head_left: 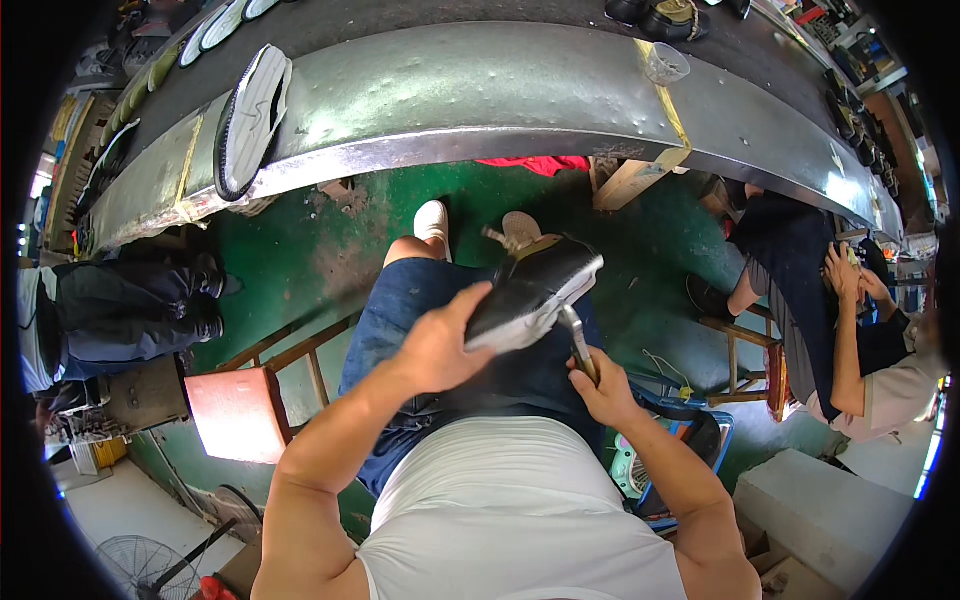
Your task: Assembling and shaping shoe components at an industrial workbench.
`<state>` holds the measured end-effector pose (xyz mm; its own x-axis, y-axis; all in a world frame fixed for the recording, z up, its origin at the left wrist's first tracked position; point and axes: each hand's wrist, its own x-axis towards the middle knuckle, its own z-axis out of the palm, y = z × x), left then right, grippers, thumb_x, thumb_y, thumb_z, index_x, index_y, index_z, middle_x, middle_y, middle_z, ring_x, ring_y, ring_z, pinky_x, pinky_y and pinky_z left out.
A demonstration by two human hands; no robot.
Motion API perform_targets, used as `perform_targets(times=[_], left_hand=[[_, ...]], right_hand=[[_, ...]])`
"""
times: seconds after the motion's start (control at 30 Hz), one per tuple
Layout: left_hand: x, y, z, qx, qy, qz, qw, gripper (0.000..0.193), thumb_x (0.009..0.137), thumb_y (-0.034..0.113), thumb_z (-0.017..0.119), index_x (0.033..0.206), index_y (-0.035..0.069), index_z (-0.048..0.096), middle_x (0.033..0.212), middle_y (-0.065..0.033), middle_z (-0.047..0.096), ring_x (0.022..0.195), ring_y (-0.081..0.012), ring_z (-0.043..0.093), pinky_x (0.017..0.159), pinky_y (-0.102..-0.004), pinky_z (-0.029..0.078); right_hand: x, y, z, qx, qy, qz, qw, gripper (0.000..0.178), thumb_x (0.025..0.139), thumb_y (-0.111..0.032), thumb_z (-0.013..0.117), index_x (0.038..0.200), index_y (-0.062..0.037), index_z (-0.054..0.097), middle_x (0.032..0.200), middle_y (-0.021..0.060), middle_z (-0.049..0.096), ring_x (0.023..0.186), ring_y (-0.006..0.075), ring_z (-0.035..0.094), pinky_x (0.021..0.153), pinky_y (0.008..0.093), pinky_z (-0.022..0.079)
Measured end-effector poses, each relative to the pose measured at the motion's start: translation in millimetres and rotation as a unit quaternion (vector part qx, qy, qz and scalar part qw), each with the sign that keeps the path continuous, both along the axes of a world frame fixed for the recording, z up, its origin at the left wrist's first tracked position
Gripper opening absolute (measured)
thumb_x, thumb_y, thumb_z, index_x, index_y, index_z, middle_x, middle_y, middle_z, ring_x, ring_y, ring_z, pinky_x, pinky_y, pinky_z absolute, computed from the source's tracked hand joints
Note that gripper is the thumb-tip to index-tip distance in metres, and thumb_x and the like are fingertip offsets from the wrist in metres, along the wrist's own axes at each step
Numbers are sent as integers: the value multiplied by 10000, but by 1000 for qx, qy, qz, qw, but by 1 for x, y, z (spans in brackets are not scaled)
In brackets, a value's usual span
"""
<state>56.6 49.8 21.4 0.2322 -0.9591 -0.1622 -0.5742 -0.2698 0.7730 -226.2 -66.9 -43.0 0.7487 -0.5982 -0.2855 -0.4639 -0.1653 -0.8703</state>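
My left hand [440, 345] grips the heel end of a black shoe [535, 285] with a whitish underside, held tilted above my lap. Its far end points up and to the right, with a cord-like tie near the opening. In my right hand [608, 392] is a short metal hand tool [578, 340], possibly pincers. The tool's head meets or nearly meets the pale lower edge of the shoe. Which exact kind of tool it is cannot be made out.
Ahead runs a metal-edged workbench [450, 90] bearing a shoe sole [255, 120] and a clear cup [665, 65]. A stool [235, 410] stands at left. A co-worker [850, 330] sits at right, and another person's legs [130, 310] show at left.
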Motion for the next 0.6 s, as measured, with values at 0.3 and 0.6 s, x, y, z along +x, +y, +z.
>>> perform_targets(times=[0.3, 0.6], left_hand=[[10, -74, 79, -239, 195, -7, 951, 448, 828, 92, 796, 1163, -16, 520, 1013, -131, 684, 889, -144, 664, 805, -307, 538], [0, -32, -62, -5, 232, 44, 972, 450, 846, 179, 773, 1215, -34, 630, 1034, -73, 705, 894, -165, 651, 845, -301, 516]], right_hand=[[-15, 13, -20, 33, -113, -142, 983, 243, 969, -152, 589, 1161, -7, 561, 889, 68, 656, 778, 142, 613, 750, 286, 501], [-8, -16, 45, 36, 74, 12, 997, 238, 945, -136, 586, 1144, -8, 613, 900, 146, 671, 819, 208, 654, 774, 335, 513]])
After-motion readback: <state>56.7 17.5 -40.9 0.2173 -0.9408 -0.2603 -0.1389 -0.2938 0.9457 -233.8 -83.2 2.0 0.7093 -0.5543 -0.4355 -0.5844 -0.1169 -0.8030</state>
